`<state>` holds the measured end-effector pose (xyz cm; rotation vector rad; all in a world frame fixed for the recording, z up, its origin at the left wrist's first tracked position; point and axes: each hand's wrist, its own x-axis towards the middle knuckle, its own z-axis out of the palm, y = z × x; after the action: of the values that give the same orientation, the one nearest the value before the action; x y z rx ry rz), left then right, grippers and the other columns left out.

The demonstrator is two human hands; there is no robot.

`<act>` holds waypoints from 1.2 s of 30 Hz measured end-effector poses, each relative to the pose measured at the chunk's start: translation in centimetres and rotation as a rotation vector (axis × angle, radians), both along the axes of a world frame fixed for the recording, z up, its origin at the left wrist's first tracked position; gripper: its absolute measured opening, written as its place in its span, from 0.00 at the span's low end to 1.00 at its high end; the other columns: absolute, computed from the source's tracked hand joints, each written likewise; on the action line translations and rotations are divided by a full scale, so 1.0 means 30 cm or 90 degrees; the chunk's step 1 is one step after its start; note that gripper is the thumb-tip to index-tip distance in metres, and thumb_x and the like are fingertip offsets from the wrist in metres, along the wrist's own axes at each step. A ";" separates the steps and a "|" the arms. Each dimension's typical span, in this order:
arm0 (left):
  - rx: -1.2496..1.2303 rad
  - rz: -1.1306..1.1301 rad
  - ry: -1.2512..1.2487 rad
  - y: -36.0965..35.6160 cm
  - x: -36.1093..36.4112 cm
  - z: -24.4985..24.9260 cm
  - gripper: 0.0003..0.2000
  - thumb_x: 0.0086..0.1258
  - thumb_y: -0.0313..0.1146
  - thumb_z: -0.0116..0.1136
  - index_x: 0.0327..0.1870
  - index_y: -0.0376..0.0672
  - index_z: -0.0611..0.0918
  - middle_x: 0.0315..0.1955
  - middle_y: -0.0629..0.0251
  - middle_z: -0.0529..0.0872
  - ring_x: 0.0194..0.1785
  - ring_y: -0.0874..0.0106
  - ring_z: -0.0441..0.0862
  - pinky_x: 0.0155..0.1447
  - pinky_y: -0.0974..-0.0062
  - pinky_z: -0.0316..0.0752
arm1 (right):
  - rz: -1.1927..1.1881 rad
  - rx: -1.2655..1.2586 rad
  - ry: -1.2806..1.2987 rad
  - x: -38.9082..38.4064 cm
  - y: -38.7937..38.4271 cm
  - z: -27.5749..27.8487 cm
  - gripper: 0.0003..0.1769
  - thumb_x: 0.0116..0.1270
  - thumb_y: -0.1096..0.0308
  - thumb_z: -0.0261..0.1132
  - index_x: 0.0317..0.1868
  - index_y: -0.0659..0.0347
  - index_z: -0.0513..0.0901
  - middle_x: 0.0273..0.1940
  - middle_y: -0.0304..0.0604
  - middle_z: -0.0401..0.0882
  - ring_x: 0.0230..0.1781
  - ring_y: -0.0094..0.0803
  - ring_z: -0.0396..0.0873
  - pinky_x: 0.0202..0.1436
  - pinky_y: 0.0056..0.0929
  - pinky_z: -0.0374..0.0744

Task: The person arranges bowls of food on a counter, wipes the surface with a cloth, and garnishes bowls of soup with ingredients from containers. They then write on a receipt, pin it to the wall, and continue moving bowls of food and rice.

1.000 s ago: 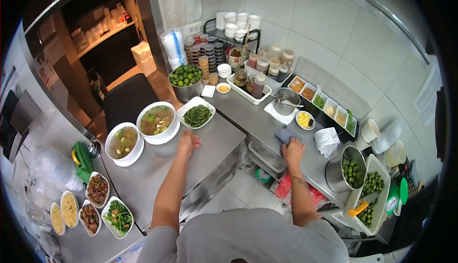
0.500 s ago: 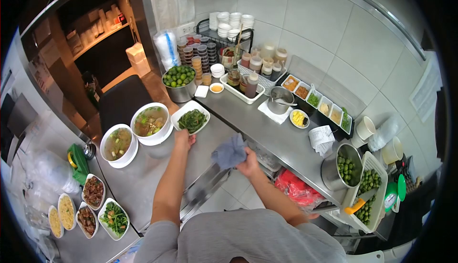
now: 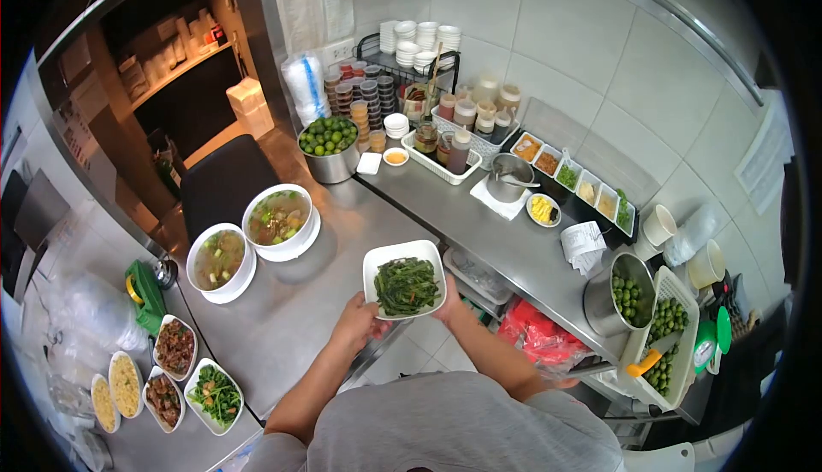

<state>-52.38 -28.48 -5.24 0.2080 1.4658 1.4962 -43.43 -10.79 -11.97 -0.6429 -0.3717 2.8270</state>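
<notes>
A white square dish (image 3: 370,268) of cooked dark leafy greens (image 3: 407,286) is held up near the counter's front edge. My left hand (image 3: 360,321) grips its lower left corner, with the fingers closed beneath the rim. At the right side of the dish is my right hand (image 3: 449,299), its thumb by the rim and its fingers mostly hidden behind. The blue-grey cloth that this hand held earlier is out of sight. Left of the dish, on the counter, stand two white bowls of soup (image 3: 279,219) (image 3: 221,260).
Dishes of meat (image 3: 175,348), greens (image 3: 215,396) and rice (image 3: 125,384) stand at lower left. Limes fill a steel pot (image 3: 330,166). Sauce bottles (image 3: 459,151), a topping tray (image 3: 575,178) and a small steel pot (image 3: 511,188) line the right counter. An orange-handled knife (image 3: 644,363) rests on the basket of limes.
The dish of greens has come off the counter, moving right and toward me in my left hand. My right hand has met its right side; the cloth has gone from view.
</notes>
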 end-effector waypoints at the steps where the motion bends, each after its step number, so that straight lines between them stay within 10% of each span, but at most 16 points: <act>1: 0.005 -0.009 0.001 0.019 -0.012 -0.017 0.14 0.60 0.25 0.43 0.47 0.32 0.66 0.21 0.54 0.80 0.16 0.73 0.74 0.15 0.76 0.67 | 0.010 -0.014 0.050 0.015 -0.037 -0.003 0.24 0.66 0.55 0.46 0.50 0.64 0.76 0.49 0.53 0.77 0.48 0.44 0.76 0.56 0.45 0.73; 15: 0.042 0.211 0.055 0.067 -0.121 -0.106 0.12 0.63 0.25 0.42 0.47 0.34 0.66 0.22 0.59 0.78 0.18 0.74 0.74 0.15 0.77 0.68 | -0.099 0.058 -0.028 0.354 0.045 -0.029 0.19 0.59 0.64 0.56 0.47 0.68 0.76 0.46 0.49 0.79 0.49 0.42 0.76 0.60 0.40 0.69; 24: 0.111 0.324 -0.003 0.073 -0.238 -0.186 0.17 0.65 0.26 0.43 0.55 0.33 0.67 0.34 0.59 0.80 0.27 0.70 0.79 0.28 0.73 0.76 | 0.016 0.202 0.031 -0.006 0.039 -0.011 0.18 0.61 0.70 0.54 0.52 0.66 0.73 0.50 0.46 0.76 0.53 0.40 0.74 0.62 0.38 0.68; 30: -0.217 0.318 0.559 -0.237 -0.145 -0.180 0.16 0.61 0.22 0.47 0.52 0.41 0.74 0.35 0.59 0.79 0.35 0.68 0.78 0.37 0.73 0.75 | 0.126 0.144 0.000 -0.166 -0.021 -0.067 0.18 0.61 0.72 0.54 0.53 0.65 0.73 0.51 0.45 0.75 0.53 0.39 0.73 0.61 0.37 0.70; 32: -0.274 0.554 0.819 -0.412 -0.077 -0.183 0.16 0.60 0.20 0.49 0.48 0.45 0.77 0.35 0.59 0.79 0.33 0.66 0.77 0.39 0.74 0.74 | 0.162 0.189 0.023 -0.166 -0.068 -0.061 0.19 0.60 0.74 0.54 0.53 0.65 0.72 0.50 0.45 0.75 0.52 0.38 0.73 0.60 0.36 0.70; 36: -0.543 0.761 0.781 -0.900 0.048 -0.105 0.08 0.66 0.28 0.49 0.42 0.37 0.78 0.35 0.50 0.79 0.40 0.52 0.77 0.44 0.60 0.72 | 0.162 0.407 0.074 -0.151 -0.210 0.014 0.22 0.60 0.77 0.53 0.57 0.67 0.70 0.51 0.45 0.75 0.51 0.39 0.73 0.61 0.35 0.69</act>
<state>-50.92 -55.47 -8.37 -0.4637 3.4956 1.3692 -47.98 -17.09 -11.56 -0.3059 -1.3367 2.6968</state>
